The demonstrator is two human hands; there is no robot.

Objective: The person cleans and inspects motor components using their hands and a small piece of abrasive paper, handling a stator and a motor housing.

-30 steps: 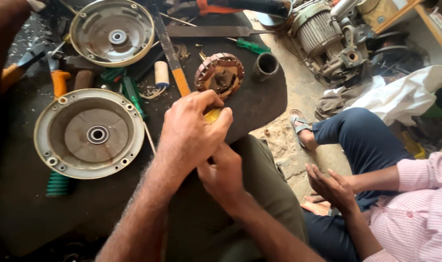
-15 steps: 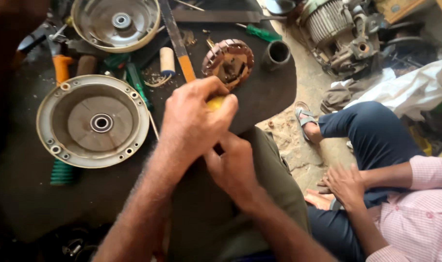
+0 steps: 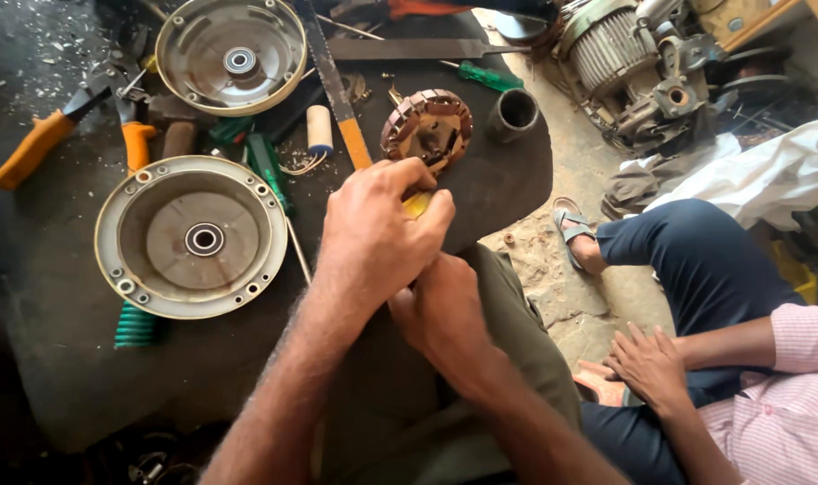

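My left hand (image 3: 373,235) is curled over a small yellow object (image 3: 419,204) at the edge of the dark work board (image 3: 508,184). Only a sliver of the yellow shows between the fingers. My right hand (image 3: 445,314) sits just beneath it, over my olive trouser leg (image 3: 517,359), with its fingertips tucked under the left palm and hidden. A round copper-wound stator (image 3: 427,126) lies just beyond the left knuckles.
Two round metal motor covers (image 3: 193,238) (image 3: 231,54) lie to the left. A file with an orange handle (image 3: 341,99), green screwdrivers (image 3: 481,76), orange-handled snips (image 3: 40,144), a thread spool (image 3: 319,130) and a black pipe socket (image 3: 515,112) are scattered about. Another person's hand (image 3: 647,364) rests at the right.
Both hands stay pressed together around the yellow object. The view has drifted slightly, and the other person's hand has shifted a little on their leg.
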